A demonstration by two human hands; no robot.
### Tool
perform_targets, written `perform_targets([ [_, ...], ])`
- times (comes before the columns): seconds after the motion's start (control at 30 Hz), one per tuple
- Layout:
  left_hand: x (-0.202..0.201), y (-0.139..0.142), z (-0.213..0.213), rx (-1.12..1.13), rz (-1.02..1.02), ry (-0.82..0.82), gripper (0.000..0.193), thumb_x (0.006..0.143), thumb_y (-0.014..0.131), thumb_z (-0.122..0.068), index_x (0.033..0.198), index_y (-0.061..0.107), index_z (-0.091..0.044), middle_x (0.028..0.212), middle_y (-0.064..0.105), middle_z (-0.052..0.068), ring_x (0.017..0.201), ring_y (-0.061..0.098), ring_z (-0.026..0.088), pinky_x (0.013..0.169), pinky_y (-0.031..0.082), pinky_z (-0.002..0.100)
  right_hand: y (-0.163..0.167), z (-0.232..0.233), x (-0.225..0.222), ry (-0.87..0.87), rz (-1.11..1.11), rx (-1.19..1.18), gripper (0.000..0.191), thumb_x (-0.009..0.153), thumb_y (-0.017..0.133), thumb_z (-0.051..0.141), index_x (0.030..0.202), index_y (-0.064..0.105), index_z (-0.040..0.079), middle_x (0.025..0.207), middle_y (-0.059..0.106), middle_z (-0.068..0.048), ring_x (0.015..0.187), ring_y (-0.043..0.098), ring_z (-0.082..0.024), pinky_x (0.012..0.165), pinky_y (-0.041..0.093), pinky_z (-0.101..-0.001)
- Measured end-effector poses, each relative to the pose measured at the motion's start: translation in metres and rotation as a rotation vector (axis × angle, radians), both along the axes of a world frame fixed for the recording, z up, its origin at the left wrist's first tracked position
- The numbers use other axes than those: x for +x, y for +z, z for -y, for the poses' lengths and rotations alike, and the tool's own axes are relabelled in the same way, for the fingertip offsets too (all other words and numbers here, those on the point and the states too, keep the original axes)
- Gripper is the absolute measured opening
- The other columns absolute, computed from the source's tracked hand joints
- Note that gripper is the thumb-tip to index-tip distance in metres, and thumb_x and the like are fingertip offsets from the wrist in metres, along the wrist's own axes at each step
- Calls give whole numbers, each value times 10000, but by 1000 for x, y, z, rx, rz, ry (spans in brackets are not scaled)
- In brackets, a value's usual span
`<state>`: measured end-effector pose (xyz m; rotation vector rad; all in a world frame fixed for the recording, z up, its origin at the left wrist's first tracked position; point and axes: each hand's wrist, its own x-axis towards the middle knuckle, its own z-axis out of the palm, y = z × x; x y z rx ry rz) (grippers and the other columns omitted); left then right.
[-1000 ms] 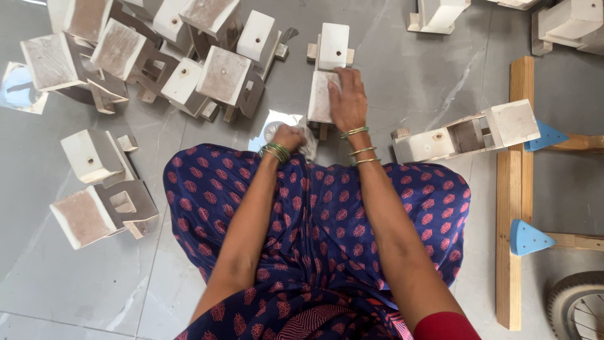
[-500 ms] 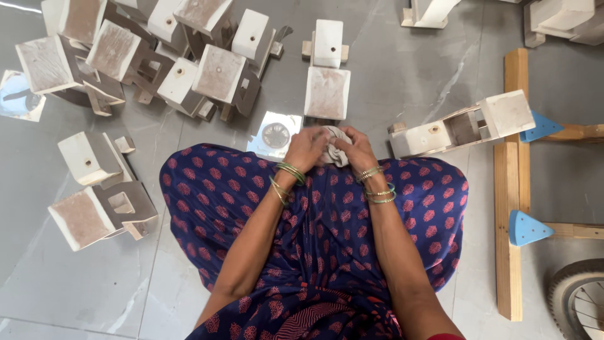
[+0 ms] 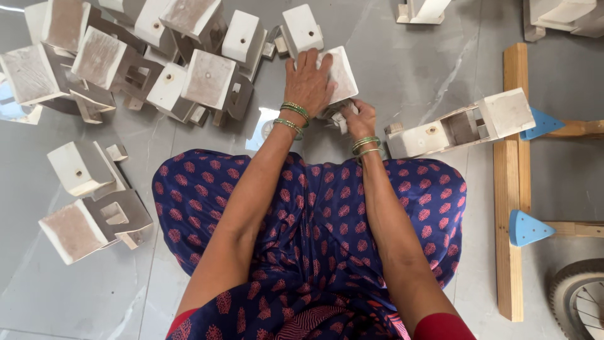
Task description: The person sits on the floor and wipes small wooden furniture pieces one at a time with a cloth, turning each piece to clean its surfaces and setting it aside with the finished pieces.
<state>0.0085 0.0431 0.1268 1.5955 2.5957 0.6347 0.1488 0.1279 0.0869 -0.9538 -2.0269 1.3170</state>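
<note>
I sit on a grey tiled floor in a blue dress with red dots. My left hand [image 3: 308, 79] lies flat on a white wooden block piece [image 3: 340, 72] just ahead of my knees, fingers spread over its top. My right hand [image 3: 358, 116] is closed beside the block's near edge on a small crumpled pale thing [image 3: 336, 118], perhaps a cloth or sandpaper. Green bangles ring both wrists.
A heap of several white wooden pieces [image 3: 157, 56] lies at the upper left, and two more [image 3: 88, 201] sit left of my knee. A longer white piece [image 3: 459, 126] lies at right, beside a wooden frame [image 3: 511, 189] with blue corner brackets. A wheel [image 3: 582, 302] shows at bottom right.
My left hand has reached forward from my lap and pressed down on the block. My right hand stayed near the block's edge with the small pale thing. The view has shifted a little.
</note>
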Motion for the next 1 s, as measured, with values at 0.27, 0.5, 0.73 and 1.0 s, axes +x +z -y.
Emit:
perform_targets([
  [0.27,15,-8,-4,189,-57,109,599,959,657,-349,1466,460,-97,1532,368,181,1477,298,378,1066,360,631,-1,34,-11,161,255,766,251,773,658,45,1014,727,56,1124,690,-142,984,667,-359,753,565,-484],
  [0.5,14,-10,-5,131,-39,131,586,983,627,-362,1492,451,-133,1566,350,136,1508,258,324,1084,354,649,13,42,0,306,396,826,178,862,639,68,1016,718,27,1177,665,-185,856,679,-378,684,565,-509],
  [0.73,11,-25,-9,177,-13,121,595,989,621,-358,1507,427,-140,1585,329,136,1523,220,334,1080,363,640,-2,42,13,200,492,655,322,808,670,49,1125,711,85,1051,684,-129,903,697,-361,775,576,-491],
  [1.0,10,-32,-8,171,22,119,616,977,626,-366,1520,414,-167,1592,319,127,1529,211,320,1090,372,620,-21,41,-4,245,242,885,451,699,649,-20,1145,683,39,1248,658,-147,1115,679,-394,755,583,-445],
])
